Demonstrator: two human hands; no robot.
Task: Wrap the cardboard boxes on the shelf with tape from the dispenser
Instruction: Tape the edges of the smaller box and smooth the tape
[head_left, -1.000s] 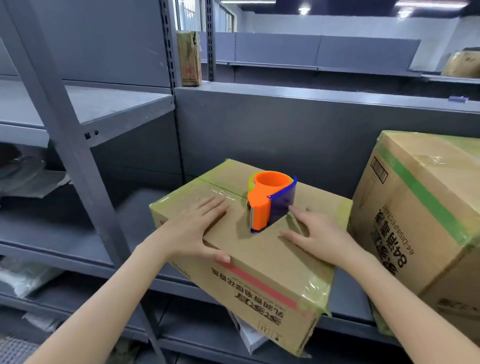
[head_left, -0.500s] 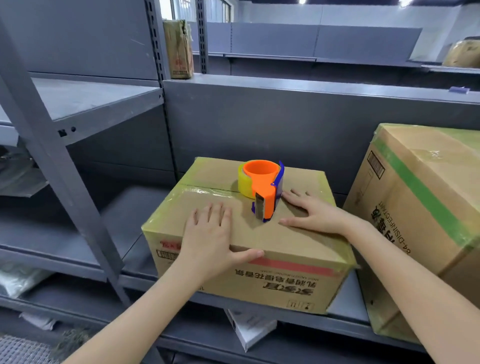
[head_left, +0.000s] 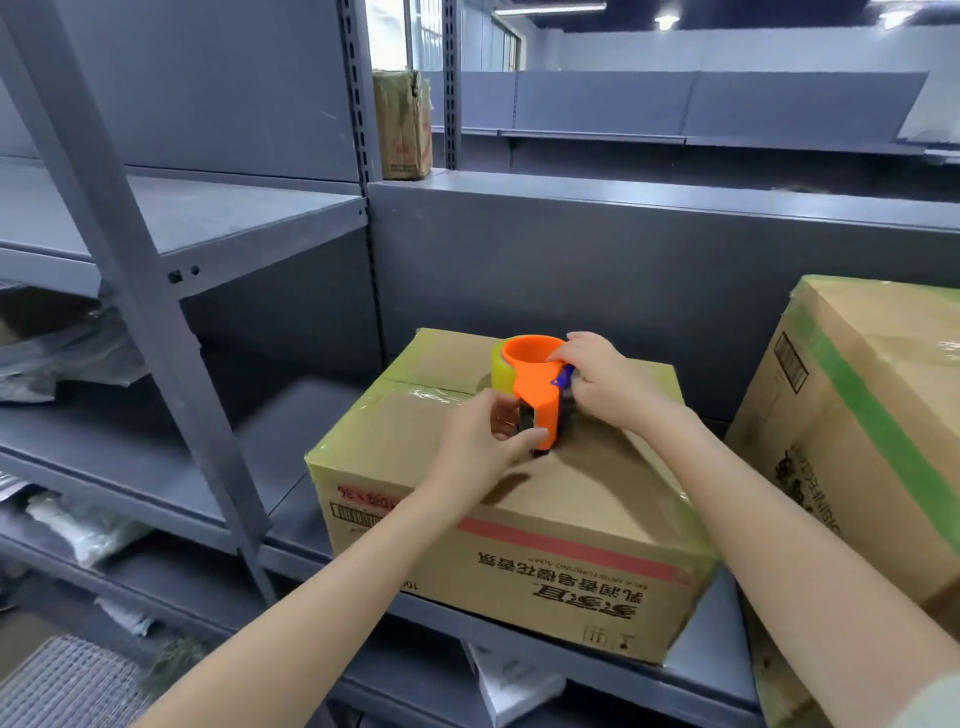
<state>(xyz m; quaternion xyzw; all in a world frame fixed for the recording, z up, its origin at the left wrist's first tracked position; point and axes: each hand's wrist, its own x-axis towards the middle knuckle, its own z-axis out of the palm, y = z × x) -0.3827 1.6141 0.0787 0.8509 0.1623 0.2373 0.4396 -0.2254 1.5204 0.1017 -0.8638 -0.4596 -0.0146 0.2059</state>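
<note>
Head view: two bare forearms are being extended from the bottom edge toward the middle level of a grey shelf (head_left: 719, 636).
Cardboard box (head_left: 519, 525): it is being carried at the shelf's front edge, with its corners and top seam already covered in yellowish tape; a red stripe and upside-down print are being shown on its near face.
Tape dispenser (head_left: 537, 397): it is being held upright on the box top, toward the far edge. The body is orange with a blue piece at the back, and a tape roll (head_left: 501, 371) is being carried on its left side.
Left hand (head_left: 478, 441): it is being kept closed on the dispenser's near, lower end, with the thumb pressed against the orange foot and the fingers curled by the metal blade.
Right hand (head_left: 602, 384): it is being wrapped round the dispenser's back, with fingertips laid over the orange rim.
Second box (head_left: 857, 415): larger and banded in green tape, it is being carried at the shelf's right end, just beside the first box and apart from it.
Far box (head_left: 402, 124): it is being stored upright on a higher shelf behind.
Plastic bags (head_left: 78, 353): they are being kept at the left edge, behind the slanted upright (head_left: 130, 291).
</note>
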